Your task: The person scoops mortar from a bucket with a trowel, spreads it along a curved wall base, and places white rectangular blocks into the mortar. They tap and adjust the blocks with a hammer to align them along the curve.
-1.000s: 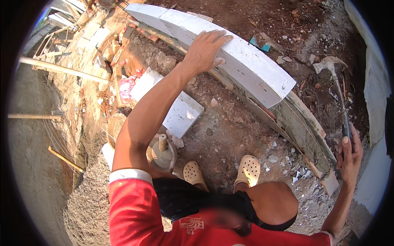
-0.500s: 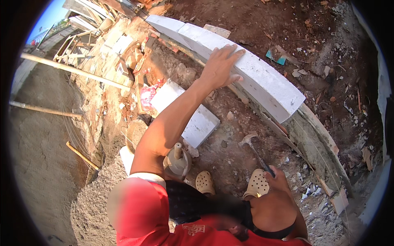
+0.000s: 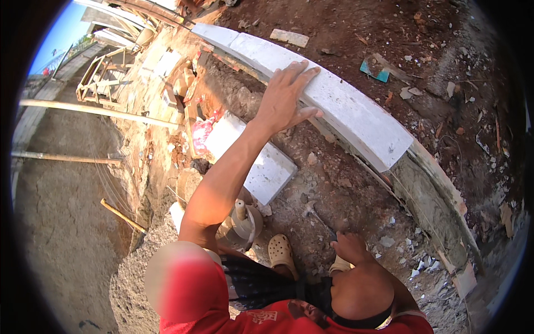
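Sunlit dirt ground here, with the left hand on the white block and the right hand low with the hammer!
The left arm stretches well forward, palm down, fingers spread over the block's top, thumb apart on the near side, grasping nothing; the right arm bends past the knee, fingers closed round the handle, hammer head pointing up-left, though whether it meets the dirt I can't tell. And there's the change: out at far right a second ago, the hammer is now in front of the person, while the left hand stays put. The block's end edge stops partway along a narrow grey bed, which runs on lower right. Dirt and white chips lie between bed and clogs.
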Motion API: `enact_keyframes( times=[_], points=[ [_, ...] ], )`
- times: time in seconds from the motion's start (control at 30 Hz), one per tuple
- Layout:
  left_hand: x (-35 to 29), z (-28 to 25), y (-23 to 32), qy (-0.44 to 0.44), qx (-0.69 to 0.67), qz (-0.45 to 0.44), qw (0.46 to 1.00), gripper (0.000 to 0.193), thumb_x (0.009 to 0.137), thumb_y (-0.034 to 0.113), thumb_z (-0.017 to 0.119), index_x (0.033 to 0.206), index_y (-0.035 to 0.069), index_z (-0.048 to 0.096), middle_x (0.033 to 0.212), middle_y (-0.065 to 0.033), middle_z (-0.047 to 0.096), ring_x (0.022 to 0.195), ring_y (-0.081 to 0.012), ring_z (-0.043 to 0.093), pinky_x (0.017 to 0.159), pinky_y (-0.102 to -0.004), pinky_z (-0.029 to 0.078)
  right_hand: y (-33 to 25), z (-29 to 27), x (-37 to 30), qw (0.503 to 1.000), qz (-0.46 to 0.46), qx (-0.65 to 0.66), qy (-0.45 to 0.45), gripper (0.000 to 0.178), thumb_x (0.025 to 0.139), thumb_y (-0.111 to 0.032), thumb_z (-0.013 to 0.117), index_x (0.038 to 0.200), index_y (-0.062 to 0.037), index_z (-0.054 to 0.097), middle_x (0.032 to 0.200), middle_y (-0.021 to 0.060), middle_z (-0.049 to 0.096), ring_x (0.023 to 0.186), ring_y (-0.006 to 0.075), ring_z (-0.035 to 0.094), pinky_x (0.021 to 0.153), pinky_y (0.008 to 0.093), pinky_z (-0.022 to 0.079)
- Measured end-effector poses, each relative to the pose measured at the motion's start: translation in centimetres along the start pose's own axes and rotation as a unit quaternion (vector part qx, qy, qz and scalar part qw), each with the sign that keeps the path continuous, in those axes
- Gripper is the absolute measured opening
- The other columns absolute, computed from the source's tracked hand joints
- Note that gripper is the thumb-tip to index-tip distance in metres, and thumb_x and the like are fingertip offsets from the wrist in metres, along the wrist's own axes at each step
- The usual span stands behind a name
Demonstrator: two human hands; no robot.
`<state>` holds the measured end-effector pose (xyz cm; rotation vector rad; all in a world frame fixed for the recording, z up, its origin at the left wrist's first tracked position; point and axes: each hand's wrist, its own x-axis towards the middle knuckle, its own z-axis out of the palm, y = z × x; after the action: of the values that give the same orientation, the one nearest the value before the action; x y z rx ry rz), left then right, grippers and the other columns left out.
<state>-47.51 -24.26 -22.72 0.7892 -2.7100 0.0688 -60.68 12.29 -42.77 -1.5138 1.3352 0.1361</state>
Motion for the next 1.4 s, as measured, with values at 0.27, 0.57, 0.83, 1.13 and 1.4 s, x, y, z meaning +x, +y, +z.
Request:
enact_keyframes(
  times=[0.27, 0.57, 0.83, 1.13, 1.4],
  points=[
    [0.4, -0.3, 0.5, -0.044, 0.008, -0.028, 0.999, 0.096, 0.075, 0.044, 0.090, 0.156, 0.016, 0.046, 0.161, -0.0200, 0.043, 0.147, -0.0428, 0.041, 0.120, -0.0545, 0.036, 1.0, -1.9, -0.7, 0.976, -0.072, 0.009, 0.207, 0.052, 0.098, -0.036, 0.071, 0.132, 0.0021, 0.061, 0.126, 0.0201, 0.062, 0.112, 0.0422, 0.066, 0.093, 0.0534, 0.052],
    [-0.7, -0.9, -2.3, -0.071, 0.032, -0.068, 0.995, 0.108, 0.072, 0.045, 0.091, 0.162, 0.015, 0.038, 0.168, -0.0221, 0.031, 0.153, -0.0453, 0.032, 0.125, -0.0575, 0.028, 3.2, -9.2, 0.2, 0.763, 0.023, 0.190, 0.618, 0.090, 0.085, -0.029, 0.088, 0.155, -0.0024, 0.040, 0.143, 0.0241, 0.048, 0.133, 0.0396, 0.049, 0.104, 0.0507, 0.044],
    [1.2, -3.2, -8.4, -0.115, 0.096, -0.072, 0.986, 0.111, 0.070, 0.015, 0.090, 0.165, 0.019, 0.032, 0.168, -0.0168, 0.033, 0.154, -0.0398, 0.032, 0.125, -0.0537, 0.032, 1.8, -13.6, 1.8, 0.780, 0.060, 0.122, 0.611, 0.095, 0.082, -0.032, 0.080, 0.159, 0.0008, 0.036, 0.146, 0.0255, 0.049, 0.137, 0.0449, 0.042, 0.115, 0.0574, 0.028],
    [3.8, -4.4, -14.7, -0.218, 0.153, 0.041, 0.963, 0.094, 0.076, 0.026, 0.088, 0.158, 0.010, 0.043, 0.157, -0.0207, 0.047, 0.147, -0.0398, 0.043, 0.123, -0.0477, 0.035, 2.3, -17.5, 1.4, 0.817, 0.040, 0.142, 0.558, 0.095, 0.074, -0.031, 0.097, 0.147, 0.0025, 0.047, 0.143, 0.0245, 0.052, 0.129, 0.0402, 0.053, 0.111, 0.0539, 0.040],
    [5.7, -1.3, -15.4, -0.176, 0.043, 0.183, 0.966, 0.115, 0.070, 0.044, 0.091, 0.160, 0.002, 0.034, 0.163, -0.0258, 0.038, 0.152, -0.0438, 0.034, 0.127, -0.0501, 0.028, 2.4, -18.1, 1.8, 0.799, -0.022, 0.221, 0.559, 0.091, 0.074, -0.030, 0.095, 0.143, 0.0065, 0.048, 0.136, 0.0249, 0.061, 0.125, 0.0383, 0.060, 0.107, 0.0452, 0.045]
  ],
)
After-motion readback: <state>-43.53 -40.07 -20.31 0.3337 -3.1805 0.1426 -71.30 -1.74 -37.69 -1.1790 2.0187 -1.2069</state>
